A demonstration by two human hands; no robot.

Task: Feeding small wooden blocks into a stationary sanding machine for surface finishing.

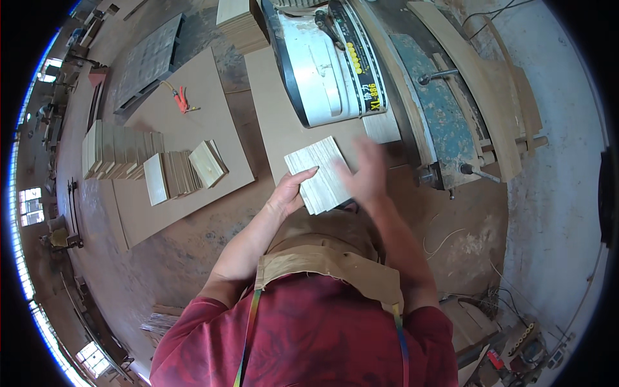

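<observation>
The pale wood panel [320,174] lies flat on the brown board just below the white-housed band saw [329,61], my landmark. I see my left hand [288,193] pinching its near-left edge, thumb on top; my right hand [369,171] is blurred over its right edge, fingers spread, and I cannot tell whether it grips. Left of the saw, stacked pale panels [122,151] wait; I judge most are not yet handled. The blade itself is hidden.

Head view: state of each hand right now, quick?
Left hand: fingers extended along the left edge of the pale wood panel, gripping it.
Right hand: motion-blurred, spread open over the panel's right side; contact cannot be told.
</observation>
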